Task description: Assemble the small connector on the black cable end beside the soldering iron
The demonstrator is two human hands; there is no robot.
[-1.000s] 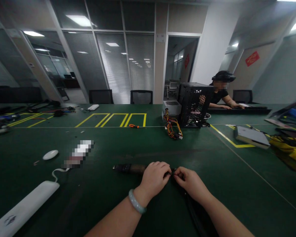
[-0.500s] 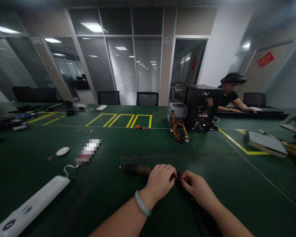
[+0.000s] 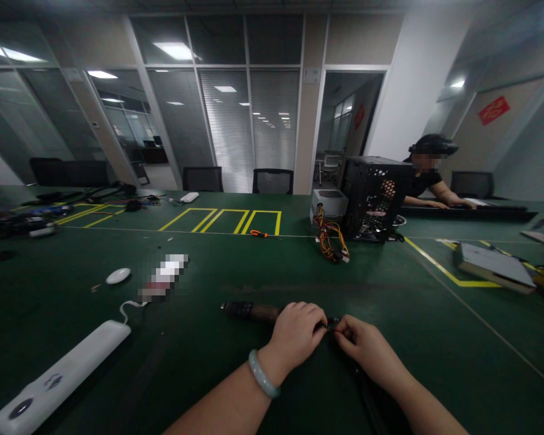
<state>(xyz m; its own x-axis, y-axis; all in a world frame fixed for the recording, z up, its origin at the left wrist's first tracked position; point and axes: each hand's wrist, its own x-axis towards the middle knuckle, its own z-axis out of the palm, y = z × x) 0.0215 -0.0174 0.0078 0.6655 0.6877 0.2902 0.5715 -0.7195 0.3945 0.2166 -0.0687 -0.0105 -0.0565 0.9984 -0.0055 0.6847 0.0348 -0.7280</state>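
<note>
A dark, cylindrical tool (image 3: pixel 265 313) with a brown middle, a black collar and a small metal tip lies on the green table, its tip pointing left. My left hand (image 3: pixel 298 329), with a pale bangle at the wrist, is closed over the tool's right end. Fingertips pressed together, my right hand (image 3: pixel 365 344) pinches something small and dark just beside the left fingertips; its kind is too small to tell. A long black cable or strap (image 3: pixel 366 393) runs from under my right hand toward the near edge.
To the left lie a white power strip (image 3: pixel 63 374) and a white oval object (image 3: pixel 118 276). An orange-handled screwdriver (image 3: pixel 259 234) lies mid-table. Behind it stand a power supply (image 3: pixel 329 204) with wires and a black computer case (image 3: pixel 374 199). A person (image 3: pixel 428 175) works at the right.
The view has shifted slightly, moving everything a little to the right. Both hands keep nearly the same pose at the tool's end.
</note>
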